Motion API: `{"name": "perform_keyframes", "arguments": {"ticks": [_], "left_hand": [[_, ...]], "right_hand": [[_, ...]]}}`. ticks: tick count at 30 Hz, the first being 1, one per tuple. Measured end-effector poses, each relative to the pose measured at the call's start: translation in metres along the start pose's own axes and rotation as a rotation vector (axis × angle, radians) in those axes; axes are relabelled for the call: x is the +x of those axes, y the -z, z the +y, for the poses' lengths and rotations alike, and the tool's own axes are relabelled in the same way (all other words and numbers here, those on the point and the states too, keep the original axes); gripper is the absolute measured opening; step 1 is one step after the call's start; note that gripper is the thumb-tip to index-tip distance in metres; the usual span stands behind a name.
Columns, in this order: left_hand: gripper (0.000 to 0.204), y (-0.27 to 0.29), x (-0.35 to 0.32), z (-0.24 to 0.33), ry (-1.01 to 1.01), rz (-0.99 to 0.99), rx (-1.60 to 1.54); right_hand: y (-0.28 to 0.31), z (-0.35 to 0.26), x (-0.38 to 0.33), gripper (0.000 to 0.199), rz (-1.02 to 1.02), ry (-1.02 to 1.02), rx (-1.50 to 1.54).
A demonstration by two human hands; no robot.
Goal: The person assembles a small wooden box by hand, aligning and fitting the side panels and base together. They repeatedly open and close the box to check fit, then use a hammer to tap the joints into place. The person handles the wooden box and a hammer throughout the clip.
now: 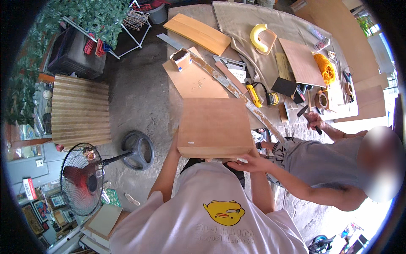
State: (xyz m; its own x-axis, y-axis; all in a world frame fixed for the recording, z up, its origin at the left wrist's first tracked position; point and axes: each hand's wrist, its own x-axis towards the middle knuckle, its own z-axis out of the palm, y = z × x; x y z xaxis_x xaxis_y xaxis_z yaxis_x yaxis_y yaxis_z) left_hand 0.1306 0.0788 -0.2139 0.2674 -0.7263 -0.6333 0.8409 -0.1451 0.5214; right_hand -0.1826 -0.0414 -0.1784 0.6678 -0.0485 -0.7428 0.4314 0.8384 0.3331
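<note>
Against the near edge of the workbench [177, 101], a plywood box [213, 126] sits level, with the left hand [174, 143] flat on its left side; whether those fingers curl underneath I cannot tell. The right hand [253, 150] seems clamped on the lower right corner, just beside a co-worker's hand [247, 164]. Keeping pressure even on both sides should hold it square and steady.

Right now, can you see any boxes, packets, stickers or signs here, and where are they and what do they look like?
Small open box: on the bench top left of the long rule, tan card with a white side.
Flat carton: far left, by the floor fan, white with red.
Printed sheet: middle of the bench, white with dark marks.
Framed pictures: bottom left, colourful, in frames.
</note>
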Motion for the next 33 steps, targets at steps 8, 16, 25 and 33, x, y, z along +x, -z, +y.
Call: {"name": "perform_keyframes", "arguments": {"ticks": [8,16,25,33], "left_hand": [[0.065,0.010,0.012,-0.007,-0.047,-0.041,0.145],[0.085,-0.009,-0.007,0.018,-0.003,-0.264,0.001],[0.064,0.036,0.048,0.018,-0.421,0.020,0.521],[0.055,-0.126,0.021,0.063,-1.214,0.025,1.472]], "right_hand": [[-0.025,0.001,0.022,0.076,-0.005,0.589,-0.709],[-0.038,0.000,0.030,0.085,-0.042,0.666,-0.775],[-0.059,-0.023,0.066,0.064,-0.006,0.864,-1.002],[-0.089,-0.018,0.033,0.054,0.359,1.099,-1.559]]}}
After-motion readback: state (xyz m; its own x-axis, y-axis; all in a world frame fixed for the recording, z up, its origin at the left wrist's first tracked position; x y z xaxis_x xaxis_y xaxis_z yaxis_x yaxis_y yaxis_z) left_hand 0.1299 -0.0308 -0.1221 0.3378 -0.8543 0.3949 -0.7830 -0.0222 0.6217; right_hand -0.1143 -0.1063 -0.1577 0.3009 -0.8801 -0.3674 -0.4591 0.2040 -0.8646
